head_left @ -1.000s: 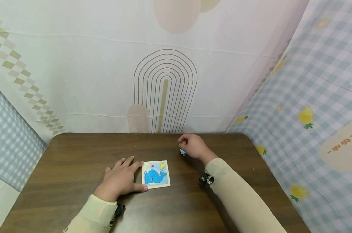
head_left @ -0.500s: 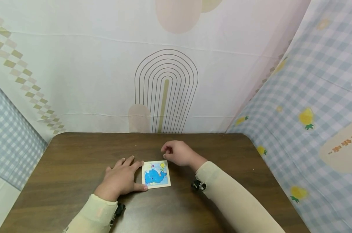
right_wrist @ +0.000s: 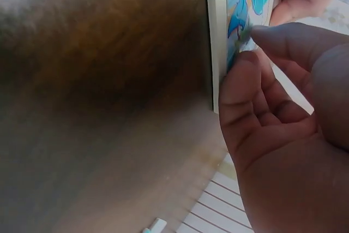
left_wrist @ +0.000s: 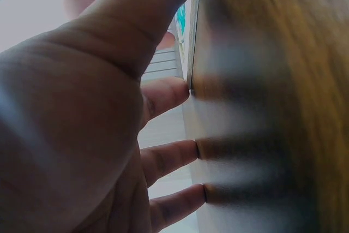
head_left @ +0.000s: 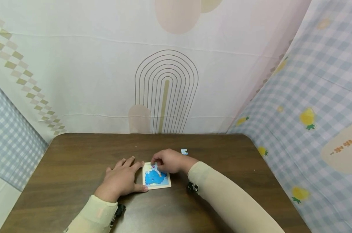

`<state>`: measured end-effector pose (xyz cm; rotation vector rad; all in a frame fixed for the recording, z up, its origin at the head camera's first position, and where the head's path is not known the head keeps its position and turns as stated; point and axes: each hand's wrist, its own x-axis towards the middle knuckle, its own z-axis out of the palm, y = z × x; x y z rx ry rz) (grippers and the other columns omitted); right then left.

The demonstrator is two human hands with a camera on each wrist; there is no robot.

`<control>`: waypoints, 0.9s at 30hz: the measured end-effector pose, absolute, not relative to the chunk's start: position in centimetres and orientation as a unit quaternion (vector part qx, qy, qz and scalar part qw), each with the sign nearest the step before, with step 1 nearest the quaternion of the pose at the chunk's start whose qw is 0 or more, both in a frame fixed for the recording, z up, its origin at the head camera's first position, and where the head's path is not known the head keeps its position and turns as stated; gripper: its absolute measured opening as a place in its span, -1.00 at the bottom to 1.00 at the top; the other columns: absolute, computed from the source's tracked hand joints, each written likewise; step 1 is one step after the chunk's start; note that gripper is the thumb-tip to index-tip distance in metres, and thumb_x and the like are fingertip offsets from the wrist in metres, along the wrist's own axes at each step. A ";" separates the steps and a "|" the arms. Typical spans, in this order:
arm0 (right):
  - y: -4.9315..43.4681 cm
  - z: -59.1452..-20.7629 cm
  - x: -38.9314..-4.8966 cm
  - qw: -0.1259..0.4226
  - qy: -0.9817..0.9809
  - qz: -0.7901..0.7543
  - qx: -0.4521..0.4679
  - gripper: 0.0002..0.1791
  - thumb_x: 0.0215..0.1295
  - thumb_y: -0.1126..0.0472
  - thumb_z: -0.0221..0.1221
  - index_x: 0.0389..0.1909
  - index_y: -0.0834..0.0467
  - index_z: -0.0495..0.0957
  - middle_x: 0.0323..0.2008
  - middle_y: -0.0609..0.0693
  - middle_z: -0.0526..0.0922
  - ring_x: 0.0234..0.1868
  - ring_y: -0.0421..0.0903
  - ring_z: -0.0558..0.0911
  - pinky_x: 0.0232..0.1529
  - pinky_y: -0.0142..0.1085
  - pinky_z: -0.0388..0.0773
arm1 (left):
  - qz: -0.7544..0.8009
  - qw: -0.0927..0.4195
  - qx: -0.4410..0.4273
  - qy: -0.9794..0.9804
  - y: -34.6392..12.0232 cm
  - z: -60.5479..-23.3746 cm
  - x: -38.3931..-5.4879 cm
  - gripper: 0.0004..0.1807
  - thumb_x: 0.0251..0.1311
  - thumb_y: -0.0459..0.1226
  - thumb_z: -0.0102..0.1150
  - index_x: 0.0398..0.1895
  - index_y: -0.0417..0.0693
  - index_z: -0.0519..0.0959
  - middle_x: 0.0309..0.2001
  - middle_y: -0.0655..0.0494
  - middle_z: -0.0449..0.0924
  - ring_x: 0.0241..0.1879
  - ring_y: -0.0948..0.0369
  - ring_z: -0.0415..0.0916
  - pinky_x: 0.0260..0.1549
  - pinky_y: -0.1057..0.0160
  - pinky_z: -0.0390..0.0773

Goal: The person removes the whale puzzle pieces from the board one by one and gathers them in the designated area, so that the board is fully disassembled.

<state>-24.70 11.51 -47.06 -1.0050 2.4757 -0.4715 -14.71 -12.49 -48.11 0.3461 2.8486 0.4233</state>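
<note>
A square whale jigsaw puzzle (head_left: 155, 179) in a pale wooden frame lies flat on the table in the head view. My left hand (head_left: 120, 179) is spread at its left side, with thumb and index fingertip touching the frame's edge. Over the upper right part of the puzzle, my right hand (head_left: 171, 161) has its thumb and index finger brought together. In the right wrist view, these fingers pinch a small puzzle piece (right_wrist: 244, 35), mostly hidden and blurred, against the picture. The right hand covers the upper right corner of the picture.
A loose light-blue puzzle piece (head_left: 184, 151) lies on the brown wooden table (head_left: 85, 155), just behind my right wrist. A patterned cloth (head_left: 106, 81) hangs behind the table's far edge, and a checked cloth (head_left: 286, 106) stands on the right.
My right hand has moved left and nearer, from beside the loose piece to over the puzzle. The loose piece now shows behind the wrist. My left hand has stayed in place.
</note>
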 end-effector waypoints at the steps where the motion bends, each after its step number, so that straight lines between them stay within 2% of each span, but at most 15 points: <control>1: 11.4 -47.0 -24.7 0.214 0.891 -0.163 -0.366 -0.76 0.61 0.28 0.28 0.11 -0.06 0.78 -0.37 -0.19 0.59 -0.39 -0.28 0.54 -0.32 -0.42 0.53 | 0.144 0.120 0.118 0.975 -12.5 -48.1 -14.7 0.20 0.00 0.58 0.50 0.70 0.31 0.45 0.74 -0.19 0.28 0.65 -0.42 0.26 0.24 -0.82 0.31; 6: 10.9 -46.6 -24.9 0.223 0.886 -0.131 -0.385 -0.70 0.63 0.29 0.27 0.20 -0.08 0.78 -0.34 -0.19 0.60 -0.36 -0.28 0.54 -0.29 -0.41 0.54 | 0.142 0.115 0.116 0.976 -12.6 -48.2 -14.6 0.20 -0.02 0.58 0.50 0.68 0.30 0.48 0.74 -0.18 0.29 0.64 -0.41 0.27 0.23 -0.82 0.33; 17: 10.7 -45.7 -25.1 0.229 0.887 -0.075 -0.395 -0.66 0.57 0.26 0.41 0.22 -0.15 0.81 -0.23 -0.19 0.64 -0.23 -0.24 0.58 -0.17 -0.38 0.60 | 0.146 0.116 0.118 0.975 -12.4 -48.4 -14.7 0.19 0.02 0.57 0.50 0.70 0.32 0.45 0.75 -0.16 0.26 0.66 -0.40 0.24 0.25 -0.82 0.31; 27: 9.8 -44.9 -24.4 0.220 0.885 -0.034 -0.408 -0.67 0.58 0.33 0.33 0.16 -0.13 0.78 0.03 -0.11 0.74 -0.04 -0.19 0.60 0.13 -0.27 0.69 | 0.146 0.117 0.115 0.976 -12.4 -48.4 -14.7 0.17 0.02 0.56 0.51 0.69 0.33 0.46 0.76 -0.16 0.26 0.67 -0.40 0.24 0.26 -0.83 0.29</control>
